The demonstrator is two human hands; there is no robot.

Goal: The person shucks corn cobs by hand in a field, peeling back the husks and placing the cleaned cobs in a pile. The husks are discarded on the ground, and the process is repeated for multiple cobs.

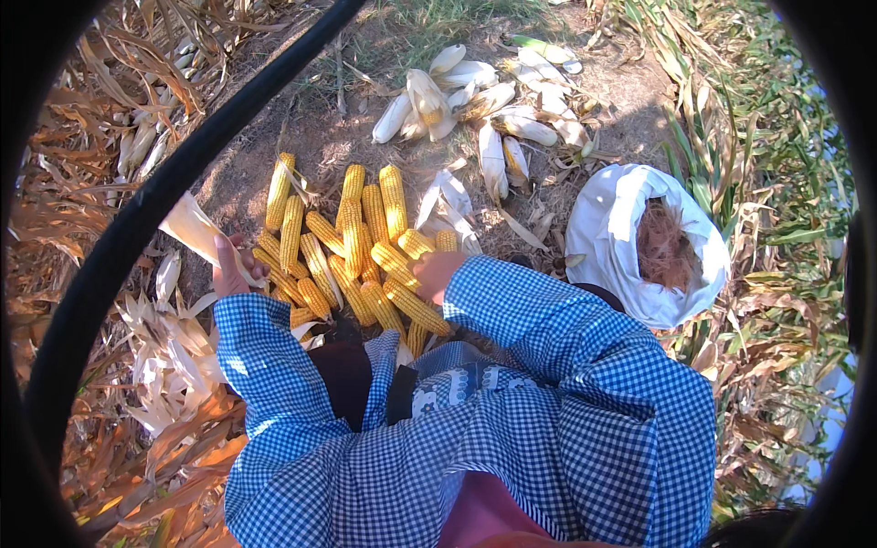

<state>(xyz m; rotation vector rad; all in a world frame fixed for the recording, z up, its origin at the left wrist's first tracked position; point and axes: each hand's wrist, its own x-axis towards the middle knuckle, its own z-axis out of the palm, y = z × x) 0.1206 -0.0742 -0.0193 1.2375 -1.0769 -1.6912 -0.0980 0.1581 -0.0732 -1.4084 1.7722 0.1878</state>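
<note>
My left hand grips a pale dry corn husk, out to the left of a heap of husked cobs. My right hand is at the right side of the heap, closed around the lower end of a yellow corn cob; its fingertips are hidden. Several bare yellow cobs lie piled on the ground before me, mostly pointing away from my body. One cob in the pile still has a strip of husk along it. Loose white husk leaves lie just beyond my right hand.
Ears in their husks lie scattered farther ahead. A white sack with brownish corn silk inside stands at right. Stripped husks are heaped at left. A black cable or strap crosses the view; corn stalks border the right.
</note>
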